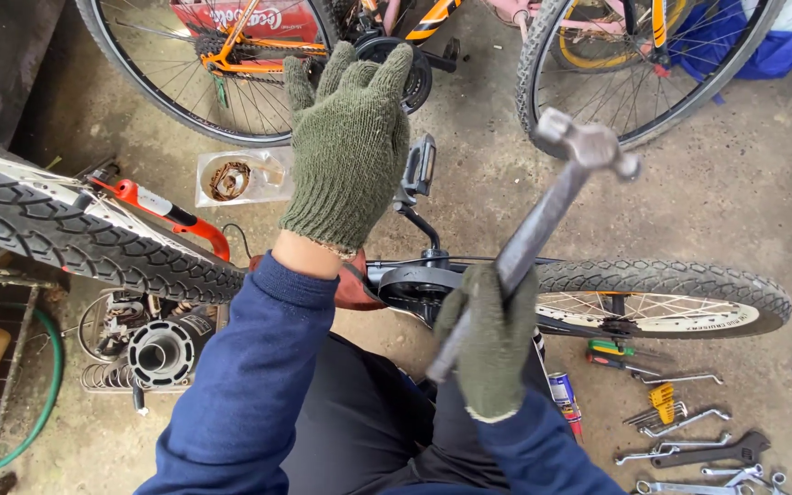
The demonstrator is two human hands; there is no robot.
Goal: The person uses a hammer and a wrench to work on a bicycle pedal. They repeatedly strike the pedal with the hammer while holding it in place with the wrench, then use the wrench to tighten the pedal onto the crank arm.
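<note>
A: Where's the hammer just now?

B: The steel hammer with its dull grey metal shaft sits at about four o'clock from the middle of the view, tilted, with the head up towards two o'clock. The right hand, in a green knitted glove, is closed round the lower part of the shaft, and the butt end pokes out below the fist.

A: And the other one?

B: The left hand, gloved the same, is raised flat at about eleven o'clock with the fingers straight and close together. It holds nothing and touches nothing I can see.

A: How would that hammer handle?

B: I'd judge it heavy and top-weighted, rigid all through. Bare metal against wool may slip, so a full fist low on the shaft, as it is now, looks like the sensible hold.

A: What lies around it?

B: A small bicycle wheel with a knobbly black tyre lies at four o'clock behind the shaft, and a fatter black tyre runs in from nine o'clock. Loose silver spanners are scattered on the concrete floor at five o'clock, with an orange-framed bicycle standing at twelve. A clear plastic tray of rusty parts sits at ten o'clock.
</note>
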